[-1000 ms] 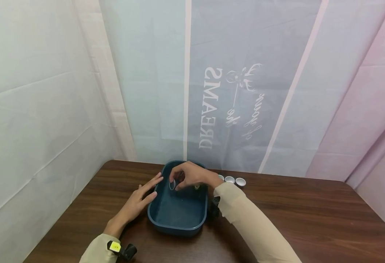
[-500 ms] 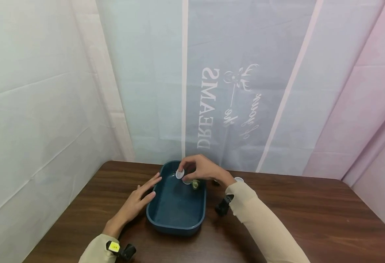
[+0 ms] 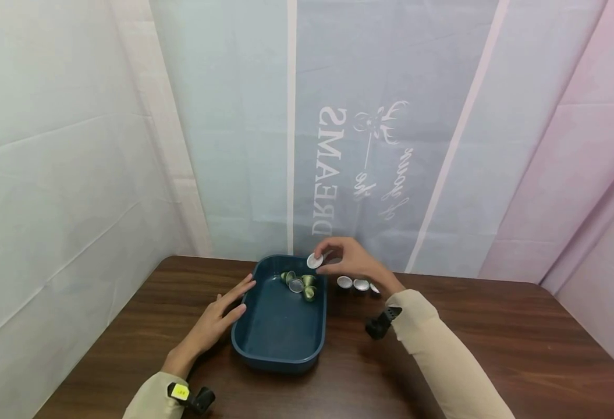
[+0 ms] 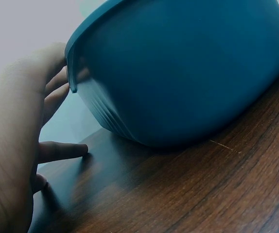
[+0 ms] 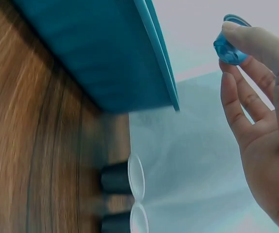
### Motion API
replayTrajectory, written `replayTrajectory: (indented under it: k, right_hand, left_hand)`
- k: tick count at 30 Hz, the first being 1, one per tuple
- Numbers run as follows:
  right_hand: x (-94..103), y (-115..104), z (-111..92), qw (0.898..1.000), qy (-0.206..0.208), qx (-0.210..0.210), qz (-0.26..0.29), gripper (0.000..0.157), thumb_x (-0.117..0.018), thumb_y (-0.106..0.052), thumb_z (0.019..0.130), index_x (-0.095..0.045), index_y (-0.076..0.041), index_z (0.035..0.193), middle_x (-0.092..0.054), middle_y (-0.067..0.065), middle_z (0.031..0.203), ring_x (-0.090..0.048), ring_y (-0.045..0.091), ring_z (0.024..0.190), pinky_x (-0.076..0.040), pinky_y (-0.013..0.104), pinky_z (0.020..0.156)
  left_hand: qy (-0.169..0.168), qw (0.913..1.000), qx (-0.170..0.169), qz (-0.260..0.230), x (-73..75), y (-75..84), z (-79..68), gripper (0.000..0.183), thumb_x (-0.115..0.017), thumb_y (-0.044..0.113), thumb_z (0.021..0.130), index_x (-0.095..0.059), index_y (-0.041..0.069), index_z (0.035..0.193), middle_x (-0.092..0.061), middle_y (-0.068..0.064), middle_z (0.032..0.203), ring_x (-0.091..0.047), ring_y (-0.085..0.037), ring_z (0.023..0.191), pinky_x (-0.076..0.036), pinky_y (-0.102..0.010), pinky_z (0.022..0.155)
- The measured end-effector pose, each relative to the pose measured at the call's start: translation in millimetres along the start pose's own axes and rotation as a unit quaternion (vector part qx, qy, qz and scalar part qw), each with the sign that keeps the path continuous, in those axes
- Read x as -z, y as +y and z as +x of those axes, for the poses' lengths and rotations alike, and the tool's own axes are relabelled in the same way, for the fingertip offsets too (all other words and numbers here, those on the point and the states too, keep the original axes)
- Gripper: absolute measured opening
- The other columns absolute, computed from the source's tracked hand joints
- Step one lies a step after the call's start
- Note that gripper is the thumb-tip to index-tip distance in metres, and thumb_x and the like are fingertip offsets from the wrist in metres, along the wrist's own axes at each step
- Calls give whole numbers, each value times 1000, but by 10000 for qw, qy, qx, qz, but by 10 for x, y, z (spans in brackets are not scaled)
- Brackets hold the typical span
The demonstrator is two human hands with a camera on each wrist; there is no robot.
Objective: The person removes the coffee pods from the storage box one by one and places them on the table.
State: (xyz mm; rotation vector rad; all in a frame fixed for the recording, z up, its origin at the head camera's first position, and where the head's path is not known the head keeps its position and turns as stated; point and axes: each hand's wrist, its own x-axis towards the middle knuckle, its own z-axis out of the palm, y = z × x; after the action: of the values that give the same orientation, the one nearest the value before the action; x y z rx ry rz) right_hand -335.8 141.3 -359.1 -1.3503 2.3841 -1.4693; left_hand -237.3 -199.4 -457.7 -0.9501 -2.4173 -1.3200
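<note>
My right hand pinches a coffee capsule over the far right corner of a dark blue bin. In the right wrist view that coffee capsule has a blue body and sits between thumb and fingertips. Several green and silver-lidded capsules lie at the far end inside the bin. My left hand is at the bin's left side with fingers extended. In the left wrist view, some fingers of the left hand touch the rim, while others reach down to the tabletop.
A row of dark capsules with white lids stands on the wooden table right of the bin, partly hidden by my right wrist. A hanging fabric backdrop rises behind the table's far edge.
My right hand has moved from inside the bin back and to the right, carrying the coffee capsule up to the far right rim. The capsules in the bin are now uncovered. The left hand stays put.
</note>
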Motion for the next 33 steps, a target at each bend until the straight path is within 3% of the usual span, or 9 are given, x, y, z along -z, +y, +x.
replayTrajectory:
  k: [6, 12, 14, 17, 21, 27, 33]
  right_hand:
    - [157, 27, -220, 9986, 485, -95, 166, 23, -79, -4, 78, -66, -8, 96, -63, 9, 102, -63, 27, 88, -52, 48, 79]
    - [243, -105, -411, 9959, 796, -90, 419, 22, -76, 5, 78, -64, 5, 96, -61, 19, 103, -59, 39, 91, -46, 60, 83]
    - [263, -119, -472, 9940, 954, -256, 479, 21, -76, 6, 78, -63, 6, 95, -61, 19, 105, -60, 37, 93, -46, 58, 85]
    - [310, 22, -576, 9910, 1185, -375, 490, 22, -77, 3, 78, -63, 3, 94, -61, 17, 107, -61, 31, 95, -49, 51, 86]
    - [386, 233, -716, 9890, 1352, -444, 402, 23, -79, -3, 78, -63, -1, 94, -61, 16, 109, -62, 27, 96, -52, 40, 85]
    - [468, 259, -908, 9862, 1508, -648, 205, 21, -79, -4, 77, -63, -4, 91, -62, 14, 108, -63, 27, 94, -53, 36, 81]
    - [514, 325, -1102, 9838, 1575, -847, 119, 21, -78, -1, 78, -62, -2, 92, -61, 17, 108, -65, 28, 92, -54, 33, 78]
  left_hand:
    - [21, 10000, 55, -14, -7, -13, 1, 50, -48, 12, 100, -37, 17, 149, -25, -10, 155, -28, -33, 139, -2, -79, 95]
    - [12, 10000, 25, 35, 6, -8, -1, 51, -49, 7, 99, -37, 14, 149, -25, -8, 156, -28, -36, 138, -3, -79, 94]
    - [8, 10000, 41, 3, 28, 93, 9, 51, -49, 4, 98, -38, 8, 147, -25, -11, 155, -28, -40, 137, -3, -79, 94]
    - [-8, 10000, 50, 3, 31, 102, 16, 50, -48, 5, 99, -38, 9, 148, -25, -13, 155, -28, -39, 137, -3, -79, 94]
    - [-25, 10000, 36, 11, 16, 2, 13, 51, -49, 10, 100, -37, 16, 149, -25, -10, 156, -28, -34, 139, -2, -79, 95]
    - [-10, 9999, 109, 25, 5, 16, 12, 51, -49, 7, 99, -37, 14, 148, -25, -7, 156, -29, -35, 138, -4, -79, 95]
    - [44, 9999, 150, -63, 38, 238, 21, 48, -48, 3, 98, -40, 3, 145, -27, -16, 154, -29, -44, 135, -3, -80, 94]
